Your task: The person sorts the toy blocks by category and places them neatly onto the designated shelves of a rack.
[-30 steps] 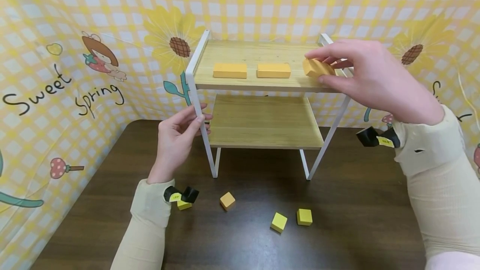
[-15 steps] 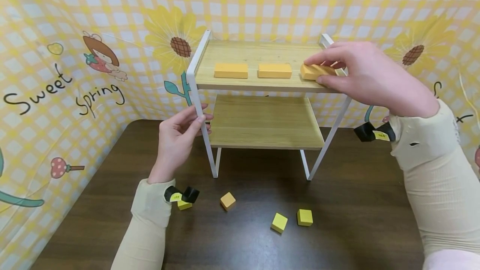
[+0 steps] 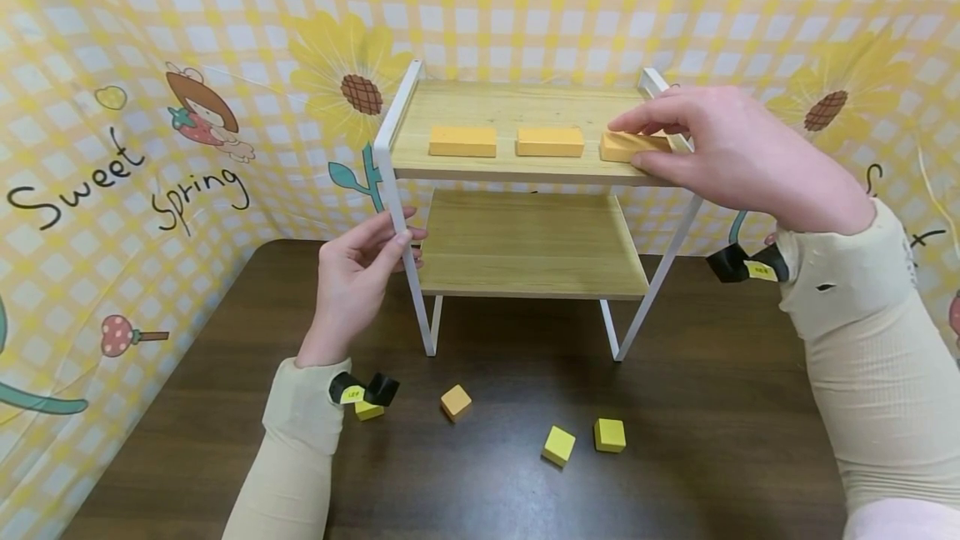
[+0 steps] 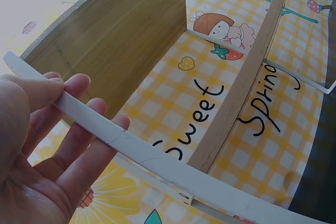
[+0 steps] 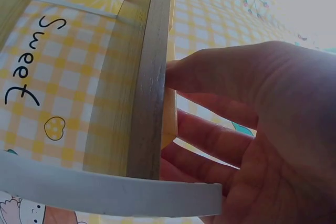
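Observation:
A white-framed rack [image 3: 386, 148] with two wooden shelves stands on a dark table. Two orange blocks [image 3: 462, 141] [image 3: 550, 142] lie flat on its top shelf. My right hand [image 3: 628, 143] pinches a third orange block [image 3: 611, 148] between thumb and forefinger at the shelf's right end. That block lies flat in line with the others. In the right wrist view the right hand [image 5: 176, 98] curls round the block [image 5: 169, 121] above the shelf edge [image 5: 149, 77]. My left hand [image 3: 375, 252] grips the rack's front-left leg [image 4: 131, 148], with thumb and fingers [image 4: 84, 85] around it.
Small cubes lie on the table [image 3: 712, 407] in front of the rack: an orange one [image 3: 455, 401], two yellow ones [image 3: 558, 444] [image 3: 609, 434], and another yellow one [image 3: 367, 411] half hidden by my left wrist. A yellow checked cloth backs the scene. The lower shelf [image 3: 528, 244] is beneath.
The third block was tilted in my right hand above the shelf; it now lies flat on the top shelf, still pinched. My left hand has stayed on the leg.

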`<state>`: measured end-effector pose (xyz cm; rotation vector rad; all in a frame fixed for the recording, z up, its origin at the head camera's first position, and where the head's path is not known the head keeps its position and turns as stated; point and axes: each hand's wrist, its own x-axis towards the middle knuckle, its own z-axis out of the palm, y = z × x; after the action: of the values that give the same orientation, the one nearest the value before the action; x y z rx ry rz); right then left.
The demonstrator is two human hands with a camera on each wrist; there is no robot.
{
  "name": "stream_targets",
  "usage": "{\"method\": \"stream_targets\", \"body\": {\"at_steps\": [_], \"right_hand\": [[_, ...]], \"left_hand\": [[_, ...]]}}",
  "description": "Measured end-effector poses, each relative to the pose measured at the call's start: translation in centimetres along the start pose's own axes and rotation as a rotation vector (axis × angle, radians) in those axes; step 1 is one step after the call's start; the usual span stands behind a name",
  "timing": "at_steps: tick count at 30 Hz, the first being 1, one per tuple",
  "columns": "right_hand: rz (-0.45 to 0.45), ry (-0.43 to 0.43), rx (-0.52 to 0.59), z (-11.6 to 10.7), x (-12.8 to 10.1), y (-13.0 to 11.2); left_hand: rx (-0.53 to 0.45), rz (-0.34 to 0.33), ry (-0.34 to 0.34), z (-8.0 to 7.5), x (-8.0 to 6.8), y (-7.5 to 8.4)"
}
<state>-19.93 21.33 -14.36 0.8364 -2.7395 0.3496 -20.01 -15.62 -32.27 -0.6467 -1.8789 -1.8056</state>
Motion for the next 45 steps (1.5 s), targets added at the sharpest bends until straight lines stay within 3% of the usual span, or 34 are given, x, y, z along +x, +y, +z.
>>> {"method": "stream_targets", "body": {"at_steps": [5, 12, 28, 45], "right_hand": [[0.007, 0.015, 0.045, -0.1, -0.1, 0.1], [0.042, 0.100, 0.088, -0.3, -0.6, -0.2], [-0.064, 0.346, 0.111, -0.4, -2.9, -1.6], [-0.141, 0.416, 0.095, 0.2, -5.0, -2.8]], "left_hand": [[0.000, -0.001, 0.000, 0.0, 0.0, 0.0], [-0.002, 0.000, 0.001, 0.0, 0.0, -0.1], [0.000, -0.004, 0.000, 0.0, 0.0, -0.1], [-0.016, -0.001, -0.002, 0.0, 0.0, -0.1]]}}
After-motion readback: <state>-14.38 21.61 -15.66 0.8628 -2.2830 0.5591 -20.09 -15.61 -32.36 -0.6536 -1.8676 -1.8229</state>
